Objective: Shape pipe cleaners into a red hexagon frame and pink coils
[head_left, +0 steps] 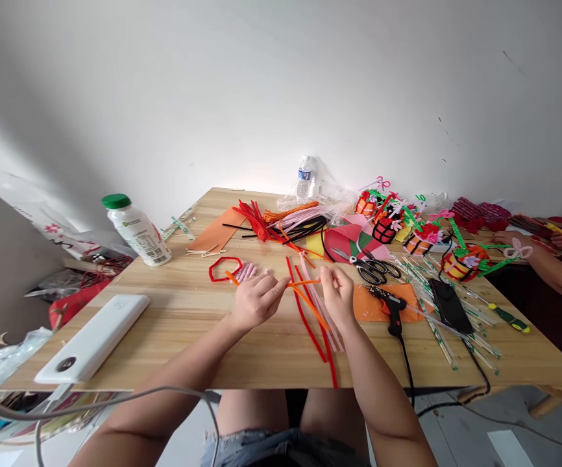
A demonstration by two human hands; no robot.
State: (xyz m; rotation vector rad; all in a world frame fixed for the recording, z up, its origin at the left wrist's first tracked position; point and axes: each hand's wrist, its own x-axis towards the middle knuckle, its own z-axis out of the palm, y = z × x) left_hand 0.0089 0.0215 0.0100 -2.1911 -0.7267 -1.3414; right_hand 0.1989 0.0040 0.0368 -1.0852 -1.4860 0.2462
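Between my two hands runs an orange pipe cleaner point(306, 283), held above the wooden table. My left hand point(257, 299) is closed on it, knuckles up, and a second orange length slants down to the right from the fingers. At the other end my right hand point(337, 293) pinches the orange tip between thumb and finger. Under and between the hands lie red pipe cleaners point(309, 318) and pink pipe cleaners point(320, 305). Just beyond my left hand sit a red pipe-cleaner hexagon point(225, 268) and a pink coiled piece point(248, 270).
A glue gun point(390, 305) with its cord, scissors point(373, 267), a phone point(450, 305) and straws point(437, 331) lie right. Small flower baskets point(420, 241) stand behind. At left are a white bottle point(137, 230) and a power bank point(93, 337). Another person's arm point(558, 269) reaches in far right.
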